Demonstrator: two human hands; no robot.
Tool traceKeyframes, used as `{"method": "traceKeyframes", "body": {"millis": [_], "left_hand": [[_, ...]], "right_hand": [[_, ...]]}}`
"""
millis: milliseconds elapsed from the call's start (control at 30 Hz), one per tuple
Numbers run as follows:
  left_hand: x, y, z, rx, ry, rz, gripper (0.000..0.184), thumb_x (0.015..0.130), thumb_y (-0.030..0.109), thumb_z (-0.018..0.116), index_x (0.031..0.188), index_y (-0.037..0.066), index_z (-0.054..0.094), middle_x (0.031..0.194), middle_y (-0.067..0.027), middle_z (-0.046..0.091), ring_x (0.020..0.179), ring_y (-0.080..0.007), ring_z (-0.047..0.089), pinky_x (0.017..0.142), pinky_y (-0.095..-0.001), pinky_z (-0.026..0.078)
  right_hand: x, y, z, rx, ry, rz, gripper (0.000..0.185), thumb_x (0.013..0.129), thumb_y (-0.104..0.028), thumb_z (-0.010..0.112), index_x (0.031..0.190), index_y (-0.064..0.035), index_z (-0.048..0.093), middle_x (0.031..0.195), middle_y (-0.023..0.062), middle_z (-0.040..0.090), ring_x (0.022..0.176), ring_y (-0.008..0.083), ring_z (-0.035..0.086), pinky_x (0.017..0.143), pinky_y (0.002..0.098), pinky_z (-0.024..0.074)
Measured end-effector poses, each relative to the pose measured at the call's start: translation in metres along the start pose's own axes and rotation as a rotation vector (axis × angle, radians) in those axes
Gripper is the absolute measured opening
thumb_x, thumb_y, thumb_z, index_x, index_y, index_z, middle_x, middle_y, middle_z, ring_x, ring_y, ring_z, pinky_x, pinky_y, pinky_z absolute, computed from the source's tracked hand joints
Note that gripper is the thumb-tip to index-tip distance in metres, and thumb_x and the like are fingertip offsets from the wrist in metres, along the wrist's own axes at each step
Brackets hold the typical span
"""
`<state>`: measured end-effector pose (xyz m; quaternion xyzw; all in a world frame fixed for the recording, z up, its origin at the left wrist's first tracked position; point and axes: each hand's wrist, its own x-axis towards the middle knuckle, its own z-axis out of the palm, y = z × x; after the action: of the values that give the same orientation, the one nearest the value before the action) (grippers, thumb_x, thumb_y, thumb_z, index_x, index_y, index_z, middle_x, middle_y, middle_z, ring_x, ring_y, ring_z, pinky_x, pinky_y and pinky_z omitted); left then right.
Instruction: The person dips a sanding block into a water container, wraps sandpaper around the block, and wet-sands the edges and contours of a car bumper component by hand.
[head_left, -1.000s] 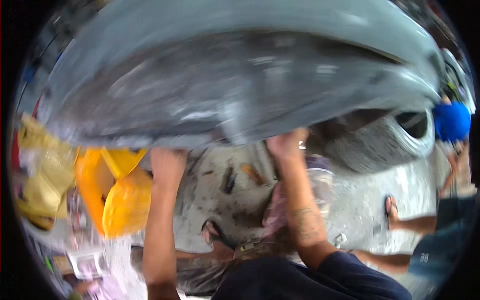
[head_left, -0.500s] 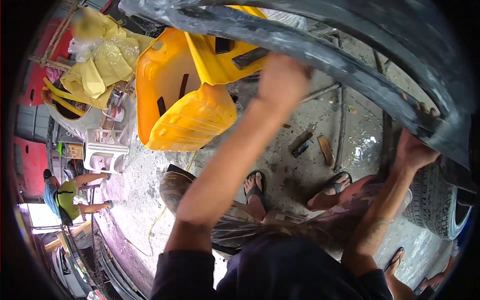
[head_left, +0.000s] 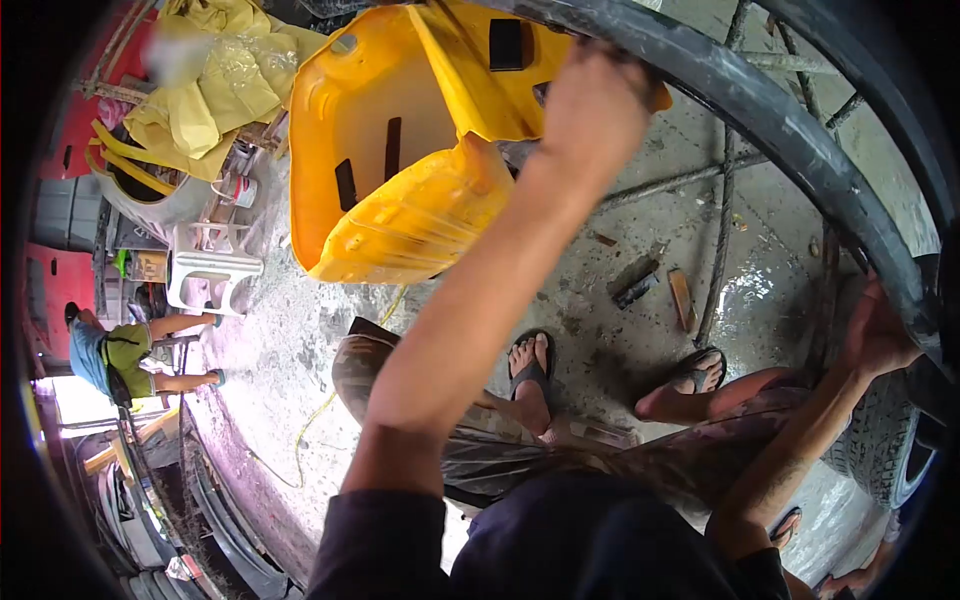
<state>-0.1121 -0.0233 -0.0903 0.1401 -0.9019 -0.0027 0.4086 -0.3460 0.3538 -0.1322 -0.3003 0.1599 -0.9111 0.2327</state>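
A long, curved black car bumper (head_left: 760, 95), scuffed with grey haze, crosses the upper right in front of me. My left hand (head_left: 600, 100) is closed at its near edge, fingers curled and partly hidden; what they hold, if anything, I cannot make out. At the bumper's right end, my right hand (head_left: 880, 325) grips the rim, palm turned up and fingertips hidden behind it. Beyond my left forearm lies a yellow plastic shell (head_left: 420, 215), open-sided, with dark strips in it.
Metal bars (head_left: 728, 200) stand and cross under the bumper. On the floor lie a wooden piece (head_left: 682, 300) and a dark block (head_left: 636, 291). A tyre (head_left: 875, 445) is at right. A white stool (head_left: 212, 268), yellow sheeting (head_left: 215, 90) and another person (head_left: 140, 360) are left.
The bumper has shifted and tilted in view, its right end lower. My left hand has moved up and right along its edge, and my right hand has moved right and down.
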Motion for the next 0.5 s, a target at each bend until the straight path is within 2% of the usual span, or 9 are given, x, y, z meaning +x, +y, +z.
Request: {"method": "traceKeyframes", "body": {"millis": [67,200,233,267,333,367,400,433,500], "left_hand": [[-0.006,0.027,-0.007,0.047,-0.047,0.145,0.019,0.088,0.013,0.060,0.094,0.002,0.074,0.101,-0.0171,0.072,0.107,-0.0327,0.065,0.099,-0.0433,0.051],[0.001,-0.019,-0.017,-0.011,-0.128,-0.077,0.022,0.094,0.014,0.057,0.089,0.000,0.074,0.101,-0.0201,0.071,0.103,-0.0334,0.066,0.095,-0.0438,0.052],[-0.001,-0.012,-0.003,-0.001,0.093,-0.002,0.027,0.096,0.018,0.058,0.086,-0.002,0.072,0.098,-0.0222,0.070,0.096,-0.0363,0.067,0.091,-0.0447,0.053],[0.000,-0.003,-0.004,-0.004,0.112,-0.008,0.027,0.096,0.018,0.058,0.086,-0.002,0.072,0.098,-0.0222,0.070,0.096,-0.0363,0.067,0.091,-0.0447,0.053],[-0.009,0.022,-0.018,-0.189,0.069,-0.057,0.029,0.096,0.019,0.059,0.085,-0.005,0.071,0.097,-0.0220,0.069,0.090,-0.0392,0.066,0.088,-0.0453,0.054],[-0.017,0.027,-0.037,-0.231,0.037,-0.101,0.029,0.099,0.018,0.057,0.087,-0.004,0.071,0.096,-0.0228,0.069,0.084,-0.0404,0.066,0.082,-0.0466,0.055],[-0.026,0.029,-0.064,-0.235,-0.026,-0.193,0.031,0.102,0.020,0.054,0.092,-0.004,0.069,0.089,-0.0228,0.067,0.078,-0.0389,0.065,0.075,-0.0454,0.054],[-0.033,0.024,-0.094,-0.240,-0.091,-0.278,0.033,0.106,0.023,0.051,0.096,-0.004,0.068,0.083,-0.0228,0.065,0.071,-0.0374,0.064,0.069,-0.0442,0.052],[-0.048,-0.006,-0.144,-0.280,0.010,-0.349,0.038,0.107,0.028,0.051,0.095,-0.005,0.065,0.071,-0.0180,0.056,0.064,-0.0261,0.057,0.067,-0.0380,0.050]], "right_hand": [[-0.002,0.004,0.000,-0.006,0.023,-0.065,0.059,0.092,-0.043,0.066,0.134,-0.0022,0.060,0.135,0.0211,0.062,0.126,0.0420,0.058,0.111,0.0610,0.0418],[0.001,-0.008,-0.023,-0.106,-0.057,0.046,0.059,0.094,-0.045,0.063,0.138,-0.0042,0.058,0.137,0.0209,0.060,0.129,0.0410,0.056,0.111,0.0620,0.0413],[0.002,0.007,0.002,0.022,-0.086,-0.001,0.062,0.095,-0.046,0.061,0.141,-0.0048,0.055,0.142,0.0200,0.057,0.133,0.0409,0.053,0.112,0.0629,0.0400],[0.003,0.018,0.019,0.013,-0.103,0.001,0.062,0.095,-0.046,0.061,0.141,-0.0048,0.055,0.142,0.0200,0.057,0.133,0.0409,0.053,0.112,0.0629,0.0400],[0.008,0.035,0.042,-0.337,0.243,-0.282,0.060,0.094,-0.041,0.064,0.138,-0.0008,0.056,0.135,0.0205,0.063,0.125,0.0373,0.060,0.108,0.0537,0.0480],[0.013,0.037,0.051,-0.341,0.283,-0.263,0.065,0.094,-0.047,0.064,0.141,-0.0038,0.055,0.139,0.0202,0.060,0.128,0.0378,0.058,0.109,0.0591,0.0456],[0.018,0.038,0.059,-0.348,0.260,-0.255,0.065,0.094,-0.047,0.064,0.141,-0.0038,0.055,0.139,0.0202,0.060,0.128,0.0378,0.058,0.109,0.0591,0.0456],[0.023,0.041,0.067,-0.373,0.311,-0.269,0.069,0.093,-0.053,0.063,0.144,-0.0062,0.052,0.143,0.0193,0.056,0.133,0.0380,0.053,0.110,0.0641,0.0401],[0.026,0.045,0.079,-0.423,0.435,-0.312,0.078,0.092,-0.063,0.060,0.149,-0.0110,0.048,0.150,0.0174,0.050,0.142,0.0384,0.043,0.112,0.0743,0.0292]]}}
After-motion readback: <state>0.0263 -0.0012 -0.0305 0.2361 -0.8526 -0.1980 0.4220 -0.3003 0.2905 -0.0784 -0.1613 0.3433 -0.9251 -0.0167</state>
